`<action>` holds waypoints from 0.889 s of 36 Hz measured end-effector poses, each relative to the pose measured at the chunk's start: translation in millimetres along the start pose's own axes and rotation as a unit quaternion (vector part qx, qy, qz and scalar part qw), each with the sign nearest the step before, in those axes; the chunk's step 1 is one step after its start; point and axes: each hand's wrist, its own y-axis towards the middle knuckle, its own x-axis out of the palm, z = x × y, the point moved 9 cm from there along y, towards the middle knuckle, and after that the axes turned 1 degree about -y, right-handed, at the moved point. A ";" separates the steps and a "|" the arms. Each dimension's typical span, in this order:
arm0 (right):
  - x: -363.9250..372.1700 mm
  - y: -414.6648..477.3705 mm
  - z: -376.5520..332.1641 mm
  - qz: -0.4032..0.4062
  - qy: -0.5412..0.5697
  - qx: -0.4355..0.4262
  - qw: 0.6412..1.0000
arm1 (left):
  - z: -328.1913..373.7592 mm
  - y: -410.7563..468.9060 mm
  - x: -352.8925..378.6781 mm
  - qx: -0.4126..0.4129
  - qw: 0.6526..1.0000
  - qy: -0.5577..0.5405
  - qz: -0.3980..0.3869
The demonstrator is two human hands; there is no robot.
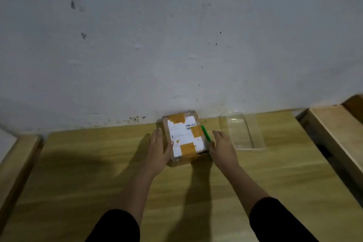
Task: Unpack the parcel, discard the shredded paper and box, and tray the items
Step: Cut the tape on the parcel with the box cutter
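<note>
lying between left hand [158,148] and right hand [222,148]: taped parcel [184,137].

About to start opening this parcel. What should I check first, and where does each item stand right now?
1. The parcel steadied: the left hand lies flat against its left side. Ok.
2. The tape cut: strips cross the top unbroken, flaps shut. Not ok.
3. The green tool in hand: it lies along the parcel's right edge with the right hand beside it; contact unclear. Cannot tell.
4. The clear tray ready: it sits on the table, right of the parcel. Ok.
</note>
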 end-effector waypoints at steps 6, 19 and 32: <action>25.6 15.2 20.1 0.023 0.064 0.027 0.997 | -10.1 17.5 35.4 -0.042 0.992 -0.112 -0.031; 32.3 28.0 36.4 0.018 0.120 0.046 0.992 | -19.3 25.1 48.5 -0.062 0.972 -0.227 -0.020; 45.3 35.8 52.7 0.016 0.046 0.079 0.996 | -25.0 20.3 47.5 -0.046 0.970 -0.240 -0.004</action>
